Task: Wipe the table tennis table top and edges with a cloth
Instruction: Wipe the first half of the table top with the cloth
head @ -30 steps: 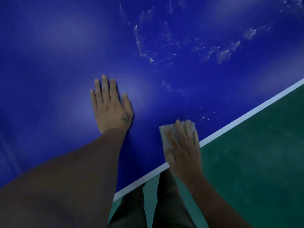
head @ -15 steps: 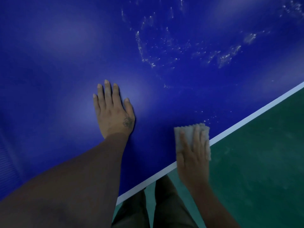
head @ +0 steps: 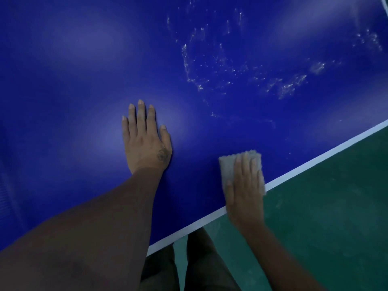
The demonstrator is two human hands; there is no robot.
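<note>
The blue table tennis table top (head: 84, 70) fills most of the view, with a white edge line (head: 315, 162) running diagonally along its near side. My left hand (head: 144, 141) lies flat on the blue surface, fingers together, holding nothing. My right hand (head: 244, 190) presses flat on a pale folded cloth (head: 227, 166) right beside the white edge line. Wet streaks and droplets (head: 210, 66) glisten on the table farther out, above and right of the cloth.
A green floor (head: 325, 227) lies beyond the table edge at the lower right. My legs in dark trousers (head: 189, 267) stand at the table's edge below my arms.
My right hand has slid the cloth to the right along the table's edge line. My left hand has stayed flat in the same spot on the table.
</note>
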